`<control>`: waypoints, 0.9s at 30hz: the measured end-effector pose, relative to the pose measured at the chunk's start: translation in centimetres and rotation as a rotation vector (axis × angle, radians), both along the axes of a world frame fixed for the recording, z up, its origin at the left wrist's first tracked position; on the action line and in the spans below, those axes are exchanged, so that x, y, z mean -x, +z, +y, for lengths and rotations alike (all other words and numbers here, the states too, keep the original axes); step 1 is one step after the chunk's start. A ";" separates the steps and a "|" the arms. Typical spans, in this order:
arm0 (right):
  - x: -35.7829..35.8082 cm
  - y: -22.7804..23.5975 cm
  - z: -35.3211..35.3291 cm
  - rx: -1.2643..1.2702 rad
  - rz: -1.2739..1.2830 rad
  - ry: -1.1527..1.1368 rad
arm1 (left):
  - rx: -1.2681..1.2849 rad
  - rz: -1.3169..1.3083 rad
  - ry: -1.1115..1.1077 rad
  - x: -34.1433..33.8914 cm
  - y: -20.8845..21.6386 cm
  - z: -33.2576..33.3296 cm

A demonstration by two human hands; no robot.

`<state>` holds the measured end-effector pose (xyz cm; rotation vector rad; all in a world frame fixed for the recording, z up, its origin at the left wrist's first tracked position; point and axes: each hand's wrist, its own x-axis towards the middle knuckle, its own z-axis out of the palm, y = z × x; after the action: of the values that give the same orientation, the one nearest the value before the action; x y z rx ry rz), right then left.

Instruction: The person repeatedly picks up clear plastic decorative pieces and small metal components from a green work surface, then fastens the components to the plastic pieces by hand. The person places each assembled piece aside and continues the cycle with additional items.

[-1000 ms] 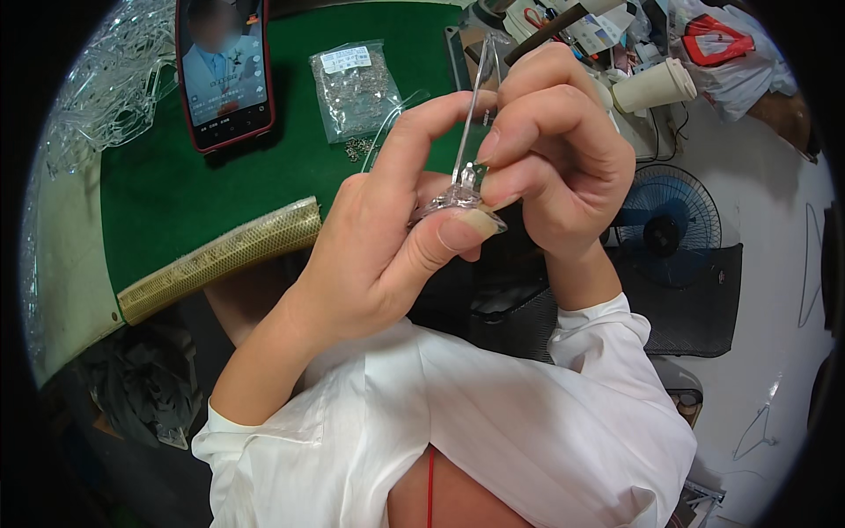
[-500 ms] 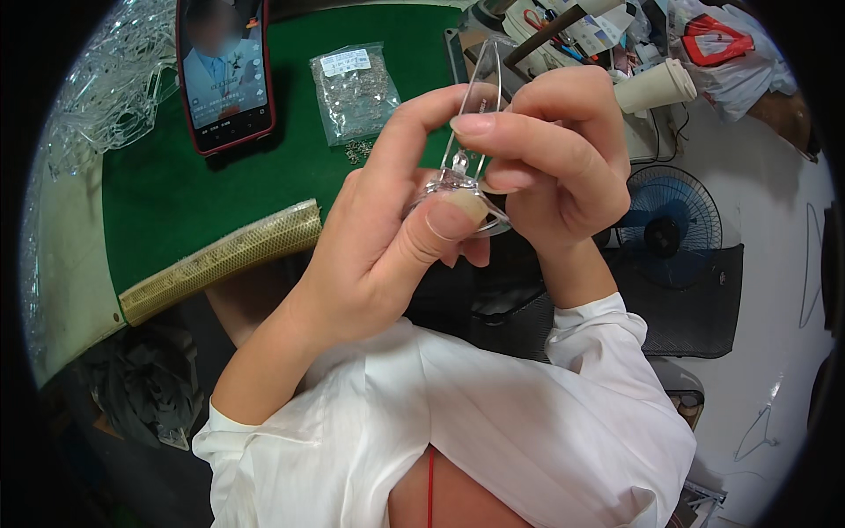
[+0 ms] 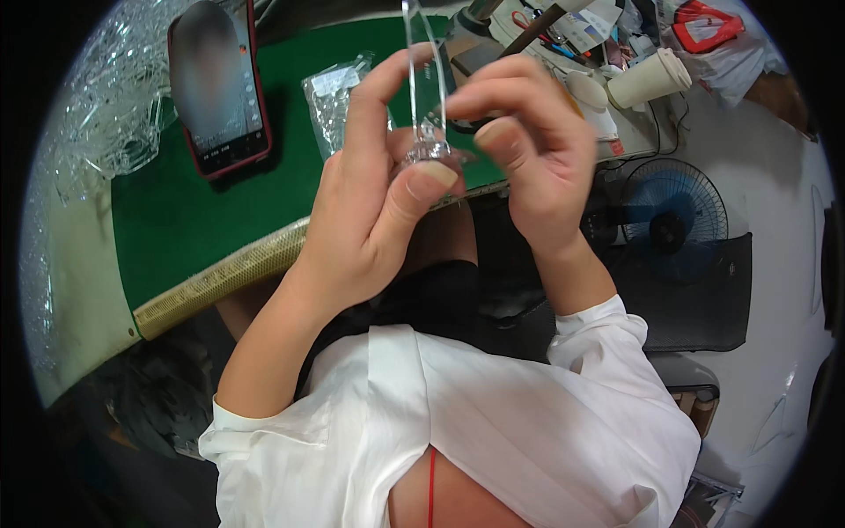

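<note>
My left hand point(image 3: 365, 198) is closed around the lower end of a clear plastic piece point(image 3: 430, 146). The piece has a long, narrow frame that stands up from a wider base. My left thumb presses on the base, and the left forefinger stretches up behind the frame. To the right, my right hand point(image 3: 546, 150) is open with its thumb and fingers apart, slightly blurred. Its forefinger tip is beside the frame's right edge; whether it touches cannot be made out. Behind my left hand, a clear packet point(image 3: 327, 110) lies on the green tabletop point(image 3: 198, 224), partly hidden.
A tangle of clear plastic pieces point(image 3: 119, 114) fills the left side. Nearby lies a red-cased phone point(image 3: 231, 145) with its screen lit. Gold edging point(image 3: 224, 280) runs along the table's near edge. At right are a pale cup point(image 3: 650, 79) and a fan point(image 3: 673, 224).
Both hands have moved up and left in the picture, taking the clear piece with them. My right fingers have come off the frame and spread apart.
</note>
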<state>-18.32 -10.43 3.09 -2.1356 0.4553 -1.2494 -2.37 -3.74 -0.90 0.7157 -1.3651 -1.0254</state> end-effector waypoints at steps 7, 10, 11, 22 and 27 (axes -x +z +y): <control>0.9 0.4 -2.2 -0.401 -0.134 0.034 | 0.367 -0.454 0.312 1.3 0.2 -5.8; 3.1 2.6 -3.9 -0.460 -0.088 0.012 | 0.385 -0.857 0.376 2.0 2.3 -7.0; 3.9 3.0 -4.7 -0.457 -0.080 -0.008 | 0.347 -0.974 0.378 2.6 2.7 -7.6; 7.5 4.2 -10.9 -0.424 -0.196 -0.188 | 0.468 -0.875 0.496 7.9 4.4 -13.2; 8.0 3.9 -12.4 -0.445 -0.238 -0.205 | 0.436 -0.937 0.536 9.0 4.5 -14.5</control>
<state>-26.37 -22.85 6.95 -1.5783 0.7811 -1.3450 -11.32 -18.25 3.61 1.2027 -1.9355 0.1012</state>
